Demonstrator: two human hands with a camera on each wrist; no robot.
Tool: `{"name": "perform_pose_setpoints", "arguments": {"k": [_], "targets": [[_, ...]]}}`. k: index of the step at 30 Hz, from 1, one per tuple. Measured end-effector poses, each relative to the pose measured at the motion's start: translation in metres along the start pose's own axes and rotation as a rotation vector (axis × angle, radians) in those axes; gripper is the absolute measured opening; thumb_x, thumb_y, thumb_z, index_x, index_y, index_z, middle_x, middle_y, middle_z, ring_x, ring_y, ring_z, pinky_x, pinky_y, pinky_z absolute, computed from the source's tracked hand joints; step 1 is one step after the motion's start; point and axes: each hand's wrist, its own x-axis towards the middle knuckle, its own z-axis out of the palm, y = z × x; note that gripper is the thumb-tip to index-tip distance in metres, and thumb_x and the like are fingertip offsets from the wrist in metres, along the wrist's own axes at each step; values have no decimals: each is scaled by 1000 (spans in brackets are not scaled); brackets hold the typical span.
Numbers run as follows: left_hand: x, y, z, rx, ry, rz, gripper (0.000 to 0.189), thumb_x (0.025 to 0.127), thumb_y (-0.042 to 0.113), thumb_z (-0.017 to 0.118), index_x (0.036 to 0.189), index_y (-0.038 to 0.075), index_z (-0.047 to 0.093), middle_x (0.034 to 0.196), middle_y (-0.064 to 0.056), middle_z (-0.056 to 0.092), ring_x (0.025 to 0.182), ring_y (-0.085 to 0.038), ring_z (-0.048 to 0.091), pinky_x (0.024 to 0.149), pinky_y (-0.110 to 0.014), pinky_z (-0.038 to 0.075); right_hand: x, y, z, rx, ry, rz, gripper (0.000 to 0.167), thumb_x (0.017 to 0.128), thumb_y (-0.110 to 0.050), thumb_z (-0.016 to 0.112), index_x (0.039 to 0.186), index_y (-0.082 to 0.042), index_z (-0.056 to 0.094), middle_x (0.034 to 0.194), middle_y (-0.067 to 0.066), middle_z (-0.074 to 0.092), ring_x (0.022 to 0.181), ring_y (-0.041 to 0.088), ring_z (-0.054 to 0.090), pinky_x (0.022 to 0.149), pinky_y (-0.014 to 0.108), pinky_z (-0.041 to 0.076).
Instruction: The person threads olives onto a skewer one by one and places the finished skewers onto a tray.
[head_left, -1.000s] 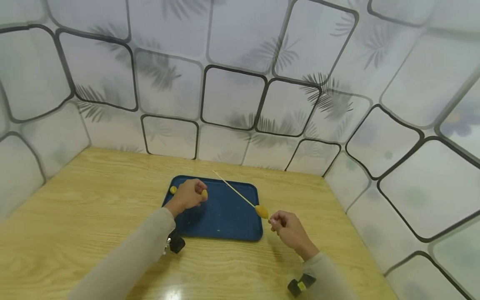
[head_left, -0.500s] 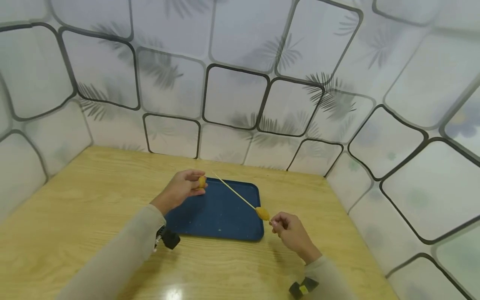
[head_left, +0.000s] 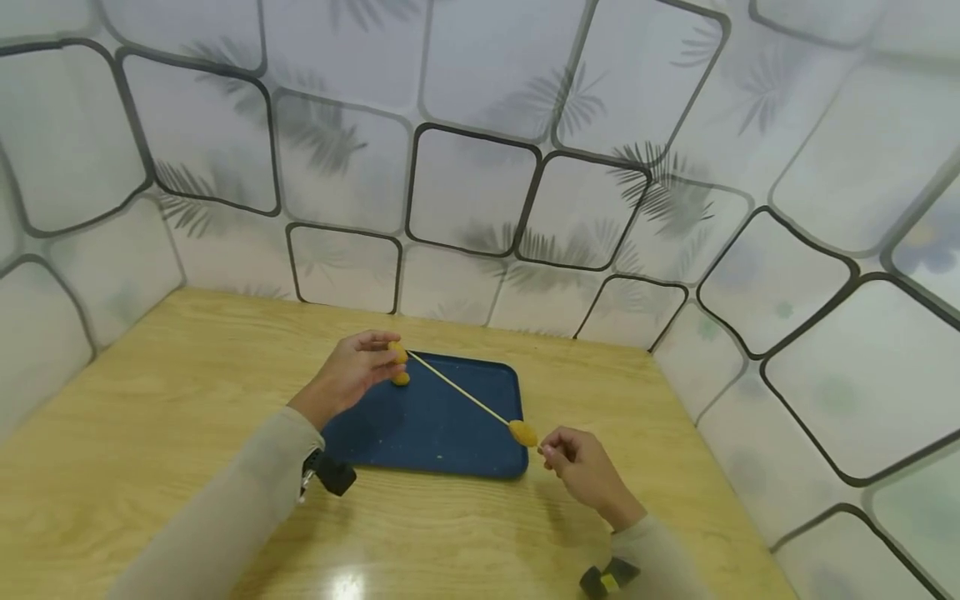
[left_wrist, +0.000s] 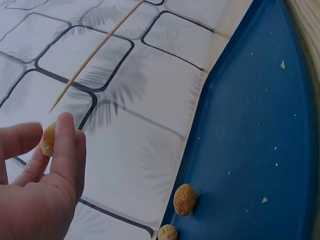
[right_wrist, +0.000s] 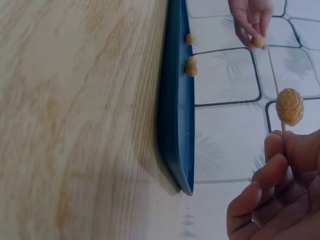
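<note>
My left hand [head_left: 347,373] pinches a wrinkled, golden oval piece of food [left_wrist: 48,140], perhaps dried fruit, above the far left of the blue tray [head_left: 450,454]. My right hand [head_left: 583,468], beyond the tray's right edge, pinches the blunt end of a thin wooden skewer [head_left: 459,387]. A similar golden piece [right_wrist: 290,107] is threaded near that hand. The skewer slants up to the left; its pointed tip is close to the left hand's piece, with a small gap in the left wrist view. Two more pieces, one larger [left_wrist: 185,200] and one smaller [left_wrist: 167,232], lie by the tray's edge.
The tray stands on a light wood-grain table [head_left: 225,392] and has a low raised rim. Small pale crumbs [left_wrist: 264,200] dot its floor. Patterned light walls [head_left: 465,192] stand behind the table and on both sides.
My left hand has lifted away from the tray and drifted left with its piece, its fingers turning upward. The skewer tip has come down towards that piece. My right hand has barely moved.
</note>
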Motion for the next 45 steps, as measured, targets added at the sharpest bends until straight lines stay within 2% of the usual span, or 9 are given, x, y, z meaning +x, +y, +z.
{"name": "perform_pose_setpoints", "arguments": {"k": [4,7,12,18,22,28,36,40,45], "targets": [[-1,3,0,-15,4,15,39,100,-9,42,139,-11,38,121,-15,46,97,-12,60,90,-29,51,-1,-2,0,-1,0,-13,10,96,0,57,92,7,62,72,5,57,61,11,51,52,23,43],[-3,4,-1,-3,7,31,38,100,-7,46,137,-6,43,112,-10,49,94,-11,61,89,-32,53,-1,-3,1,1,-3,-10,10,96,0,57,92,7,62,73,5,57,61,11,51,52,23,43],[-5,2,-3,-32,5,42,22,97,-3,55,116,9,57,101,-5,52,89,-13,63,88,-33,53,-1,-3,1,14,-2,-7,10,96,-1,57,92,7,62,73,5,57,61,11,50,52,23,43],[-6,1,-5,-71,-41,50,11,97,2,58,100,12,53,97,-3,59,88,-16,63,81,-33,56,0,-4,0,27,3,-19,10,97,-1,57,93,6,63,74,6,58,61,11,50,52,23,44],[-7,0,-7,-84,-61,62,12,97,7,59,104,12,51,95,-2,60,88,-17,65,79,-34,56,2,-4,-1,36,8,-28,11,97,-2,56,93,5,63,74,5,58,62,11,50,52,23,43],[-10,-2,-7,26,-29,52,19,99,18,56,116,12,56,98,-3,57,84,-15,64,75,-29,57,2,-4,-1,39,-18,-32,12,98,-2,57,92,6,63,74,5,57,60,10,50,51,23,43],[-8,2,-3,28,-32,21,39,102,17,52,135,-3,49,105,-7,57,91,-16,64,82,-31,56,2,-5,-4,16,-3,-85,10,97,-1,57,90,4,63,73,6,58,59,9,49,50,23,43],[-10,3,-3,14,-30,7,34,104,13,48,134,-1,51,107,-7,55,91,-16,64,79,-30,56,2,-4,-4,28,-12,-89,10,97,-1,57,91,4,63,73,5,58,59,8,49,49,24,43],[-13,3,-3,10,-35,8,20,103,15,49,121,8,56,105,-5,56,92,-17,64,74,-30,57,2,-1,-2,32,-17,-74,10,97,-1,56,92,5,63,74,6,58,58,9,48,49,23,43]]}}
